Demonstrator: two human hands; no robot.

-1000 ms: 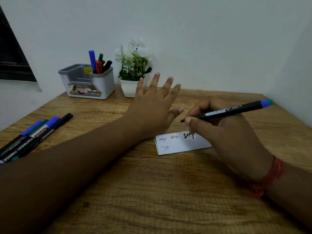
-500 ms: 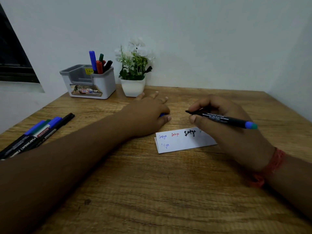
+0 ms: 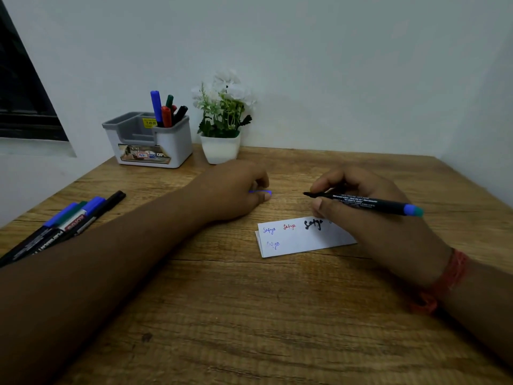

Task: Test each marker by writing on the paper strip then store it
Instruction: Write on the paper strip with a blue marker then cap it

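Observation:
My right hand (image 3: 369, 218) holds an uncapped black marker (image 3: 361, 202) with a blue end, tip pointing left, just above the white paper strip (image 3: 302, 240). The strip lies on the wooden table (image 3: 249, 315) and bears several written words in blue, red and black. Left of the marker tip, my left hand (image 3: 233, 190) rests on the table with its fingers curled round a small blue cap (image 3: 262, 192). Several capped markers (image 3: 69, 220) lie at the table's left edge. The grey and white organiser (image 3: 150, 143) at the back holds several more markers (image 3: 166, 111).
A white pot with white flowers (image 3: 222, 120) stands right of the organiser against the wall. A dark window frame (image 3: 22, 93) is at the far left. The walls close in at the back and right of the table.
My left hand dropped from raised with spread fingers onto the table and curled round the blue cap. My right hand turned the marker, so its blue end now points right and down.

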